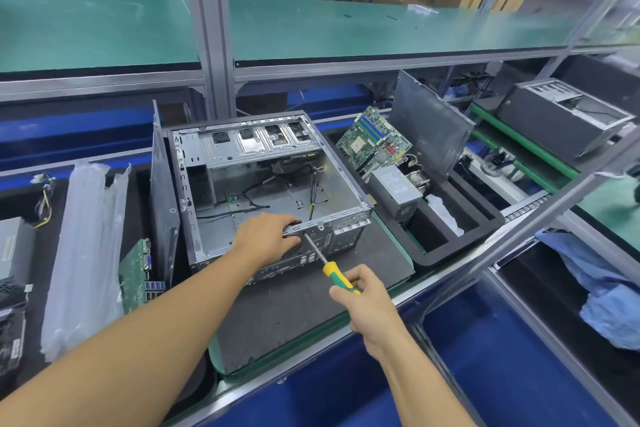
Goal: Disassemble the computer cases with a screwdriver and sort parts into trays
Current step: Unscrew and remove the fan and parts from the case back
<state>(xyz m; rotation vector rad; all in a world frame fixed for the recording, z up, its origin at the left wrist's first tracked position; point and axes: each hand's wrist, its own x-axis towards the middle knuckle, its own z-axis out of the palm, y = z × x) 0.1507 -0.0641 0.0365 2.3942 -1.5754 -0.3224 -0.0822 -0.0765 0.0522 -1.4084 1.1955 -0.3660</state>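
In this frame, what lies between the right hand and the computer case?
In the head view, the screwdriver spans it: the right hand grips its handle, and the shaft reaches the rear panel of the computer case, above a dark mat.

Workbench with dark mat, open computer case on it, foam tray alongside.

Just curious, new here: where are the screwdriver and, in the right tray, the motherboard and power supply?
screwdriver (334, 271), head view, yellow-green handle.
motherboard (374, 140), head view, board's middle.
power supply (394, 184), head view, labelled top face.
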